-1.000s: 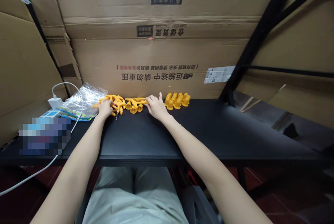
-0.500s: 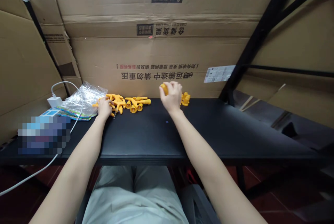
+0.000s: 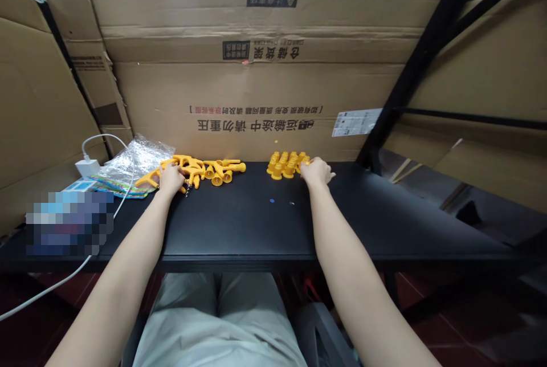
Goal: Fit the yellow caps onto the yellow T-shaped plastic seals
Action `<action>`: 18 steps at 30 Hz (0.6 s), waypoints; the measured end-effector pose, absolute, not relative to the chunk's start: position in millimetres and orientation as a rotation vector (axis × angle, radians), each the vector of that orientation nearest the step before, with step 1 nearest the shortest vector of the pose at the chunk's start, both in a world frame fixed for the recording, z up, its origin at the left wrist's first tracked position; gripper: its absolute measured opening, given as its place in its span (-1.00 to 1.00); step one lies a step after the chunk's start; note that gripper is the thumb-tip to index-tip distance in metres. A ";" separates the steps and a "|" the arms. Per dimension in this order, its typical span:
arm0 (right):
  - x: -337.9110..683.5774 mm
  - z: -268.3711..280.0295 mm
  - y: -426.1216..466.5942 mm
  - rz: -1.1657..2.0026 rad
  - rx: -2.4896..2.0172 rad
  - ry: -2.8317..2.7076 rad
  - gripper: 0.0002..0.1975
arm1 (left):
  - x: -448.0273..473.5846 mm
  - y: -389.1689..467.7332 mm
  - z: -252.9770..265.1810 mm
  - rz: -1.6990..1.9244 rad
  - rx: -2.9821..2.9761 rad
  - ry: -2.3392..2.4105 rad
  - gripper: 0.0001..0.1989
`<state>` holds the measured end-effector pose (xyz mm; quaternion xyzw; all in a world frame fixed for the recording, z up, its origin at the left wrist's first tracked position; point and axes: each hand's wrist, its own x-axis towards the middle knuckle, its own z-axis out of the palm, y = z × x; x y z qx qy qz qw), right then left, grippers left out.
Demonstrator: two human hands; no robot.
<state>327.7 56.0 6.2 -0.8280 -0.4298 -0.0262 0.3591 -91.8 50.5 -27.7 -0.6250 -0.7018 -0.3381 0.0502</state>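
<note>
My left hand [image 3: 172, 178] is closed on a yellow branched plastic piece [image 3: 147, 178], one arm of which sticks out to the left. Beside it lies a pile of similar yellow branched pieces [image 3: 193, 168], with a short metal chain or spring hanging at the front. Several yellow pieces with round, flared ends [image 3: 217, 180] lie just right of that pile. Farther right, several small yellow cup-shaped pieces [image 3: 277, 172] stand upright in a cluster. At the cluster's right end my right hand [image 3: 318, 172] pinches one yellow cup-shaped piece [image 3: 305, 164], partly hidden by the fingers.
Clear plastic bags [image 3: 139, 159] lie at the left, near a white plug adapter [image 3: 86, 168] with a cable crossing the table edge. A blurred-out flat object [image 3: 70, 221] is in front of them. Cardboard [image 3: 256, 85] walls the back of the black table [image 3: 239, 224].
My right hand has moved right and down with the yellow piece, to the cluster's right end, uncovering the cluster. The branched piece at my left hand now reaches farther left.
</note>
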 end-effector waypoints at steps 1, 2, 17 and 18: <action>326.9 5.0 56.6 -0.040 -2.155 -1.112 -0.73 | -92.2 51.1 -28.1 -1.060 -1.895 -2.120 -0.76; 326.5 3.8 57.1 -0.018 -2.166 -1.113 -0.72 | -92.7 51.7 -28.4 -1.086 -1.890 -2.102 -0.76; 324.3 0.4 58.5 0.033 -2.079 -1.099 -0.71 | -87.6 41.8 -17.2 -1.193 -1.841 -1.998 -0.75; 322.4 2.4 58.2 -0.034 -2.032 -1.124 -0.71 | -86.2 40.6 -15.2 -1.181 -1.854 -1.985 -0.75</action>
